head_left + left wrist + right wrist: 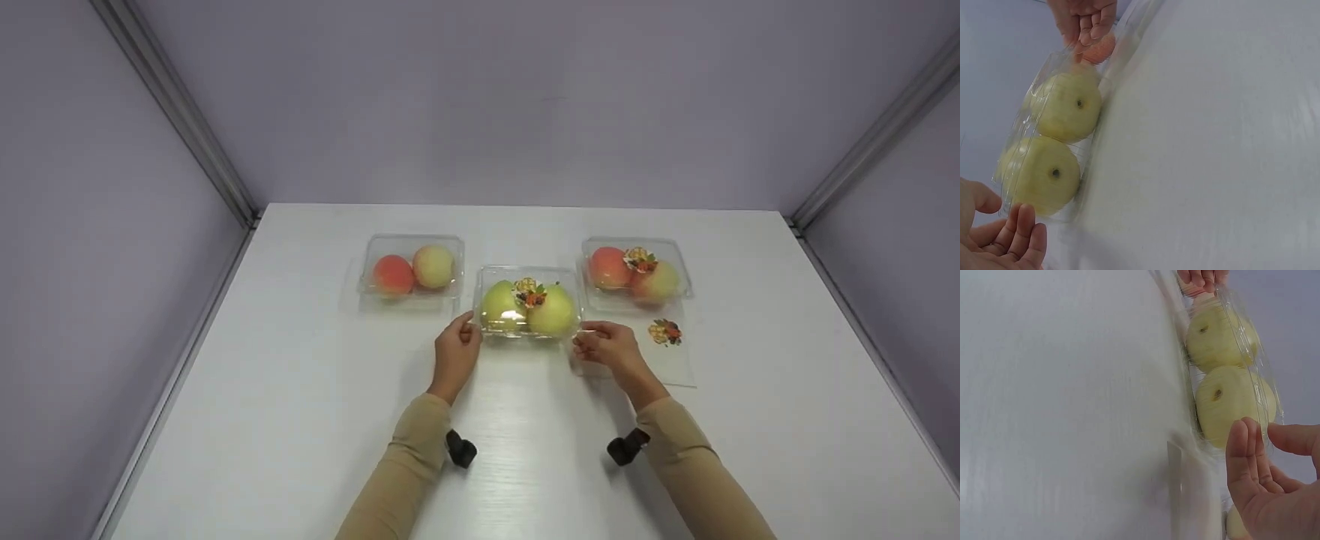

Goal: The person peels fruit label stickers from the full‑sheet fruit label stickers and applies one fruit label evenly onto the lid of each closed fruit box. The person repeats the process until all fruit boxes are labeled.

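A clear plastic clamshell box [529, 270] with two yellow-green pears [553, 309] inside is held between both hands at the middle of the table. A colourful fruit sticker [529, 294] lies on its lid. My left hand [457, 352] pinches the box's near left corner between thumb and fingers. At the near right corner, my right hand [613, 351] grips the edge the same way. Both wrist views show the pears [1053, 174] side by side through the wall, with thumb and fingertips of the right hand [1275, 489] right at the box's end.
Back left stands a clear box [394, 244] with two peaches [433, 267] and no sticker showing. Back right, another peach box [671, 250] bears a fruit sticker [640, 259]. A transparent sheet [675, 369] with one sticker [665, 331] lies in front of it, partly under my right hand.
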The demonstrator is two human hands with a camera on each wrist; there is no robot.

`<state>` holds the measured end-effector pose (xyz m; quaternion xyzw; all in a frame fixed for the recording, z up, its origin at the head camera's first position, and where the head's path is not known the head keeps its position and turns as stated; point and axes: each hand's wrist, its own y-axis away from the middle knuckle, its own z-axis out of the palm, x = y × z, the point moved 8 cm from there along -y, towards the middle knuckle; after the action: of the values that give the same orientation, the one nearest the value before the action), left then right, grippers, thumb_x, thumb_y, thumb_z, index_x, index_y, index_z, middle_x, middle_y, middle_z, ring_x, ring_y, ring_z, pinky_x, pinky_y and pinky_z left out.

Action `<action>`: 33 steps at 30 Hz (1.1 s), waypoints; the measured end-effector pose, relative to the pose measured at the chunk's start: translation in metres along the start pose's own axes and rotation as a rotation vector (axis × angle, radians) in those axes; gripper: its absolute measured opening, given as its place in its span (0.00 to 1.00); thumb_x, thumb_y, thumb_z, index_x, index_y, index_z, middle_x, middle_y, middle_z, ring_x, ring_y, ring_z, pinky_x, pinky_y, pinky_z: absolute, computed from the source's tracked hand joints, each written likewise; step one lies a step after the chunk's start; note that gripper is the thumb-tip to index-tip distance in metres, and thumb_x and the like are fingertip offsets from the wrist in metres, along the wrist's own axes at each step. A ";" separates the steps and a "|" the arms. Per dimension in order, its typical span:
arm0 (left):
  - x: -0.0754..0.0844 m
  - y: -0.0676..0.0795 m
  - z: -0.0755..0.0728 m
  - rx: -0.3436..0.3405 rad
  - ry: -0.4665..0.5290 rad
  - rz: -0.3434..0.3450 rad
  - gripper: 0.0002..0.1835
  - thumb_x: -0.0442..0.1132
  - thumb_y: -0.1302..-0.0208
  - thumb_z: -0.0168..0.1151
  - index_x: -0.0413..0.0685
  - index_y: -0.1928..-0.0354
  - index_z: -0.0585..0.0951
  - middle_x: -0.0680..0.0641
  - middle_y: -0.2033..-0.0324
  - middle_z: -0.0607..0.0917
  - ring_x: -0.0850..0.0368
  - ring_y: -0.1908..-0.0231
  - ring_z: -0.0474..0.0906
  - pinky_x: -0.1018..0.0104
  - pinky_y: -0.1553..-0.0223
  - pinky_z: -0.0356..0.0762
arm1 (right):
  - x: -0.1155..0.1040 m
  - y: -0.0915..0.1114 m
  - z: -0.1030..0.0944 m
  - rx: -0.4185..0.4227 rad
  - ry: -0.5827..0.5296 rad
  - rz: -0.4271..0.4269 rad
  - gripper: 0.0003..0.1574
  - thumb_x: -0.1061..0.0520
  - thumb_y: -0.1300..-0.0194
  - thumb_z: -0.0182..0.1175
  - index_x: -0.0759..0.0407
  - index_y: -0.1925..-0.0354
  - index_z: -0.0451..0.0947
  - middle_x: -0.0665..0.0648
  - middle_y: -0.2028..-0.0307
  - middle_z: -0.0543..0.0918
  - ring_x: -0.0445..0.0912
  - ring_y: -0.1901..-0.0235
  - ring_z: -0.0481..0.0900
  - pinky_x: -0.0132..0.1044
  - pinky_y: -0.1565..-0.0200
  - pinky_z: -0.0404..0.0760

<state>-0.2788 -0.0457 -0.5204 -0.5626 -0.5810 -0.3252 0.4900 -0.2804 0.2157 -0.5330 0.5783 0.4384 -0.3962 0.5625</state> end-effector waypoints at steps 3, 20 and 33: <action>-0.001 -0.002 0.001 0.000 0.002 -0.026 0.17 0.29 0.36 0.54 0.29 0.46 0.77 0.36 0.66 0.85 0.53 0.66 0.80 0.69 0.65 0.79 | -0.001 -0.002 0.000 0.003 -0.024 -0.005 0.26 0.67 0.32 0.52 0.81 0.40 0.64 0.45 0.77 0.83 0.35 0.75 0.81 0.28 0.67 0.84; -0.015 -0.015 0.008 0.017 0.069 -0.218 0.18 0.33 0.35 0.54 0.37 0.43 0.77 0.37 0.62 0.85 0.52 0.64 0.84 0.71 0.64 0.77 | -0.003 -0.015 0.000 0.101 -0.025 0.062 0.23 0.65 0.31 0.51 0.78 0.41 0.67 0.47 0.76 0.82 0.36 0.75 0.80 0.27 0.67 0.84; -0.026 -0.022 0.018 0.029 0.291 -0.385 0.15 0.34 0.31 0.53 0.34 0.47 0.78 0.43 0.67 0.85 0.66 0.71 0.79 0.75 0.66 0.79 | -0.007 -0.022 0.001 0.158 -0.083 0.087 0.22 0.65 0.32 0.53 0.76 0.43 0.69 0.48 0.77 0.81 0.36 0.77 0.81 0.28 0.67 0.84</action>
<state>-0.3065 -0.0410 -0.5463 -0.3815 -0.6055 -0.4820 0.5055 -0.3032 0.2139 -0.5325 0.6223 0.3567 -0.4284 0.5495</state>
